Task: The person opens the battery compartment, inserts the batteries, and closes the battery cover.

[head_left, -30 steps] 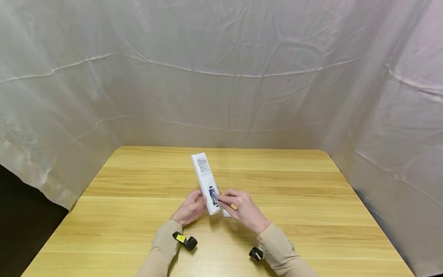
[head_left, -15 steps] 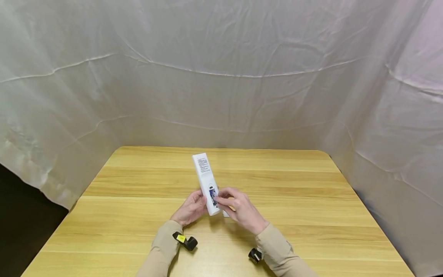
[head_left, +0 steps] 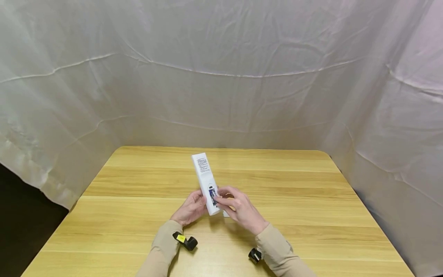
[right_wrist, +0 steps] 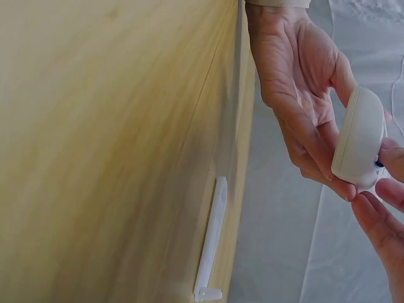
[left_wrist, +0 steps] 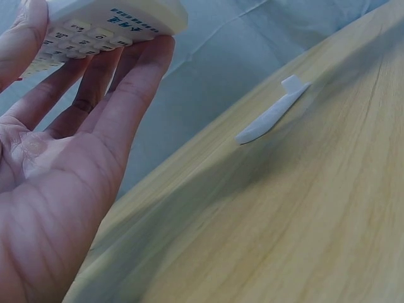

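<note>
My left hand (head_left: 190, 209) grips a white remote control (head_left: 204, 177), back side up and tilted, above the table. Its printed label is at the far end, and the keypad faces down toward my palm in the left wrist view. Blue-and-silver batteries (head_left: 212, 194) lie in the uncovered battery compartment near the close end. Thumb and index finger of my right hand (head_left: 243, 209) come together at one battery there, fingertips hiding part of it. A blue bit of battery (right_wrist: 379, 164) peeks out beside the fingertip in the right wrist view.
The white battery cover (left_wrist: 271, 120) lies on the wooden table (head_left: 311, 200), below the remote and partly behind my right hand in the head view. Pale grey curtains (head_left: 221, 96) hang around the table's back and sides.
The battery at my right fingertips, raised at a slant earlier, now lies lower in the compartment. My right fingers have shifted slightly left over it; the left hand and remote barely move.
</note>
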Demonstrator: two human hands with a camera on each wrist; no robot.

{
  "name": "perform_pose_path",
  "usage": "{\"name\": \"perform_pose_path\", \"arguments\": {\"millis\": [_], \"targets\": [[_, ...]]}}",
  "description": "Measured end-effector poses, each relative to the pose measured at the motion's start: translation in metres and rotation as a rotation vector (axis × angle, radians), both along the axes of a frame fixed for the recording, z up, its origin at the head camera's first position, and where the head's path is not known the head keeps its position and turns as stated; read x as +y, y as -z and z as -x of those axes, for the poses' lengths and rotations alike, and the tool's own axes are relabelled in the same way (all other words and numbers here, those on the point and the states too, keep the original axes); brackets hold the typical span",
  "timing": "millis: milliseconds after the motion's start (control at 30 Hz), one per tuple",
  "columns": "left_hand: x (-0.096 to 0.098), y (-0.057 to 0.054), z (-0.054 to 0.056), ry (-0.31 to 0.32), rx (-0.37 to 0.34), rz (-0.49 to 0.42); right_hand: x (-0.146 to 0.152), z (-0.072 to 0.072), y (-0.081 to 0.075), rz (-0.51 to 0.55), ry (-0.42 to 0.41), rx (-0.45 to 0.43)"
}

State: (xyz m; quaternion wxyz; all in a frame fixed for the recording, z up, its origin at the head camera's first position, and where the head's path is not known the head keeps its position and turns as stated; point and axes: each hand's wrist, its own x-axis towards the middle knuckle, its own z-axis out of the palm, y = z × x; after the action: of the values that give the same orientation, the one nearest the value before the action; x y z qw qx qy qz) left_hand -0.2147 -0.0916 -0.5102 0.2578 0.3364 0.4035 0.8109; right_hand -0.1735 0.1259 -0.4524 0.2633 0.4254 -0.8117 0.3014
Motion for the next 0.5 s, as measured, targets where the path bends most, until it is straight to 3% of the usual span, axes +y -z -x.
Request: {"name": "perform_pose_path", "arguments": {"millis": [500], "targets": [[-0.0004,0.003,0.0,0.0,0.014,-0.004,-0.008,-0.0072,-0.0013,0.11,0.079,-0.167]]}}
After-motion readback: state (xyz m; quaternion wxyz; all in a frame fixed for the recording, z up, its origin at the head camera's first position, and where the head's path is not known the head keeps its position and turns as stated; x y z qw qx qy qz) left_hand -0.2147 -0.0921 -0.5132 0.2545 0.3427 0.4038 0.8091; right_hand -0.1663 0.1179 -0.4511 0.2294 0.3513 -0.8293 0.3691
